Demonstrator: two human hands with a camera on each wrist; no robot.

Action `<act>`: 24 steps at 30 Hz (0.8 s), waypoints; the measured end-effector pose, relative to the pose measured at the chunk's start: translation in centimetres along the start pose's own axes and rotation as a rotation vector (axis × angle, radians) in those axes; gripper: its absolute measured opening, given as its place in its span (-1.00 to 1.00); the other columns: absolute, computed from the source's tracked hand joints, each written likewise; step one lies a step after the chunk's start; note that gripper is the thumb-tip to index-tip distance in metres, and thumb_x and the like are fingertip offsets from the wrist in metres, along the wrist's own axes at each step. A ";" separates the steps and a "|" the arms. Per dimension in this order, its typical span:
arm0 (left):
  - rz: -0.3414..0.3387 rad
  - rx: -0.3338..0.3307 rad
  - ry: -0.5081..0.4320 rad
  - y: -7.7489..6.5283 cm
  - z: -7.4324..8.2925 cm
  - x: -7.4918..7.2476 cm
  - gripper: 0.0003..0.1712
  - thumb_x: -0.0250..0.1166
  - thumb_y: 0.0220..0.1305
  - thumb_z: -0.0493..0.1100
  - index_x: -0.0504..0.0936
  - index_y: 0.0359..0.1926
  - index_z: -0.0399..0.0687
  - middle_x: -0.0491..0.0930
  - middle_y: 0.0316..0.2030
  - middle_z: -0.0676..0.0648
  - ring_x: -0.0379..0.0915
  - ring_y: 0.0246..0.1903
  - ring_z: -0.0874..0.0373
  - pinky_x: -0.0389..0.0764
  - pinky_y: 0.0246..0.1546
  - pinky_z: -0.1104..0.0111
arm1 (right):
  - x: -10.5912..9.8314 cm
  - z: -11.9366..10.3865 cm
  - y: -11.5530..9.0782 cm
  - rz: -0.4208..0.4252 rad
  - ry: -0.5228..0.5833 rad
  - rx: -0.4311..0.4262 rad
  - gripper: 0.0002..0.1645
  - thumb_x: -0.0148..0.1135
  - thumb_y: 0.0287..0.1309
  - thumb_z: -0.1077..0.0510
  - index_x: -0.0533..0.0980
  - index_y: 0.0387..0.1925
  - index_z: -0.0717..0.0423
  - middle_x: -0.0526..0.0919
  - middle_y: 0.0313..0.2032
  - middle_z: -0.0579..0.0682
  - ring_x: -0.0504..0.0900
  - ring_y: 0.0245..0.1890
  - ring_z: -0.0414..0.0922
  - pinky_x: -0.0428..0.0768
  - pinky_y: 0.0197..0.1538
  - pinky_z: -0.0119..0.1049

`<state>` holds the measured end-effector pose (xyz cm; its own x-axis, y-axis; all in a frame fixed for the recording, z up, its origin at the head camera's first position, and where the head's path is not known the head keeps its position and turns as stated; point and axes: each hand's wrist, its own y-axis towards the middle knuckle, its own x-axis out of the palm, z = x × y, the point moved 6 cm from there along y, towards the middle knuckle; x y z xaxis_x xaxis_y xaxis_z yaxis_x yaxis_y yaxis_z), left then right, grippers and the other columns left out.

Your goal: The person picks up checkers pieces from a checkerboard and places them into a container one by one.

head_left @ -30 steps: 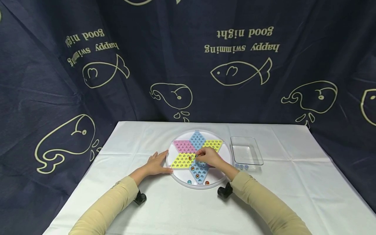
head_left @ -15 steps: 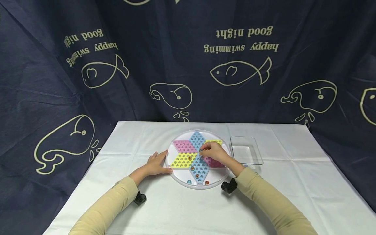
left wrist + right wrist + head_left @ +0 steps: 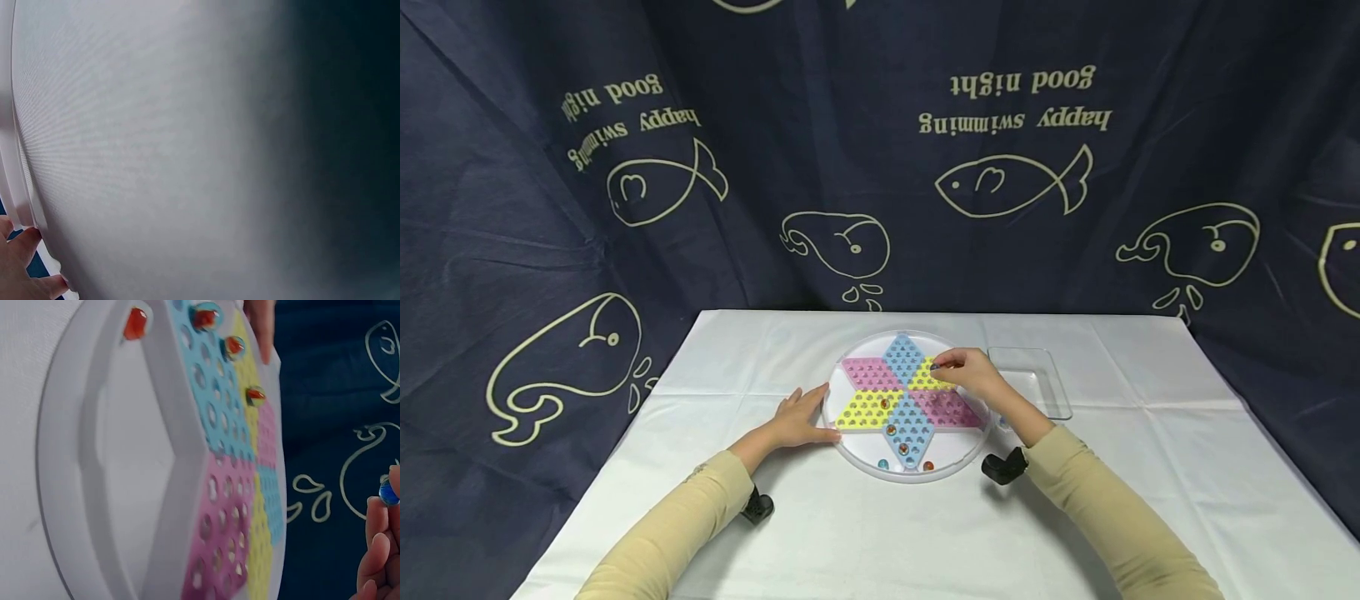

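A round Chinese checkers board [image 3: 907, 478] lies on the white tablecloth, its star coloured pink, blue and yellow. My left hand [image 3: 797, 419] rests against the board's left rim with fingers spread. Over the yellow upper-right point of the star, my right hand [image 3: 968, 373] pinches a blue marble [image 3: 389, 492] between thumb and fingers. A red-and-clear marble [image 3: 885, 404] sits in the near-left yellow point. Two similar marbles, one a red-and-clear marble [image 3: 903, 449], sit in the near blue point. In the board's front trough lie a light-blue marble [image 3: 883, 464] and a red marble [image 3: 928, 467].
To the right of the board stands a clear rectangular container [image 3: 1054, 379], partly behind the right forearm. By its near side a bluish marble [image 3: 1003, 423] shows beside the arm. A dark fish-print curtain [image 3: 850, 167] hangs behind the table.
The right hand has moved from the middle of the board up and right to the yellow far-right point, carrying the blue marble. The left hand has stayed at the rim.
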<state>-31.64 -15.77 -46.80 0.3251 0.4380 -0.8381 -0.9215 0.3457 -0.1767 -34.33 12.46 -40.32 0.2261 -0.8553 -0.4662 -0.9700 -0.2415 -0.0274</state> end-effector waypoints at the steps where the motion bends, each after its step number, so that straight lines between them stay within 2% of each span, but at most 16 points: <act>1: 0.001 0.003 -0.001 0.0 0.0 0.0 0.16 0.33 -0.04 0.25 -0.05 0.40 -0.18 0.01 0.38 -0.23 -0.31 0.33 -0.38 -0.29 0.30 -0.18 | -0.3 0.0 0.0 0.008 0.001 0.004 -0.63 0.24 0.07 0.17 0.52 -0.12 0.36 0.61 -0.28 0.08 0.50 -0.34 -0.20 0.55 -0.08 -0.07; 4: 0.003 0.004 0.005 0.1 -0.1 0.0 0.16 0.33 -0.05 0.26 -0.05 0.40 -0.18 0.01 0.38 -0.22 -0.31 0.33 -0.38 -0.28 0.30 -0.18 | -1.1 0.2 -0.2 0.028 0.024 0.023 -0.62 0.24 0.09 0.15 0.52 -0.11 0.34 0.61 -0.28 0.05 0.51 -0.33 -0.20 0.51 -0.01 -0.02; 11: 0.004 0.005 0.012 0.2 -0.1 0.1 0.16 0.33 -0.05 0.26 -0.04 0.41 -0.17 0.02 0.38 -0.21 -0.31 0.33 -0.37 -0.28 0.30 -0.17 | -3.2 0.7 -0.6 0.068 0.063 0.053 -0.57 0.24 0.09 0.11 0.50 -0.06 0.31 0.61 -0.19 0.05 0.53 -0.16 -0.08 0.47 0.06 -0.13; 16: -0.001 0.005 0.009 0.2 -0.1 0.1 0.17 0.33 -0.05 0.27 -0.05 0.40 -0.19 0.01 0.38 -0.22 -0.30 0.33 -0.39 -0.27 0.30 -0.18 | -4.8 0.9 -1.1 0.101 0.049 0.037 -0.53 0.24 0.10 0.08 0.48 -0.04 0.33 0.60 -0.15 0.09 0.50 -0.09 -0.03 0.46 0.03 -0.19; 19: -0.005 0.004 0.006 0.2 -0.1 0.1 0.17 0.32 -0.04 0.26 -0.05 0.40 -0.20 0.01 0.38 -0.22 -0.30 0.33 -0.38 -0.27 0.29 -0.18 | -5.6 1.3 -1.2 0.118 0.050 0.030 -0.52 0.24 0.10 0.08 0.47 -0.03 0.34 0.59 -0.14 0.10 0.50 -0.11 -0.06 0.47 0.03 -0.18; 24: -0.010 0.006 0.001 0.1 0.0 0.1 0.15 0.33 -0.03 0.24 -0.05 0.40 -0.20 0.01 0.38 -0.22 -0.31 0.33 -0.38 -0.28 0.30 -0.18 | -7.0 2.0 -1.5 0.152 0.044 0.042 -0.49 0.24 0.10 0.05 0.47 -0.01 0.33 0.60 -0.19 -0.03 0.52 -0.23 -0.27 0.50 0.05 -0.13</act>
<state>-31.73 -15.70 -46.91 0.3344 0.4334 -0.8369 -0.9169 0.3548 -0.1826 -34.68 19.75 -38.78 0.0796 -0.8998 -0.4291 -0.9960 -0.0897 0.0033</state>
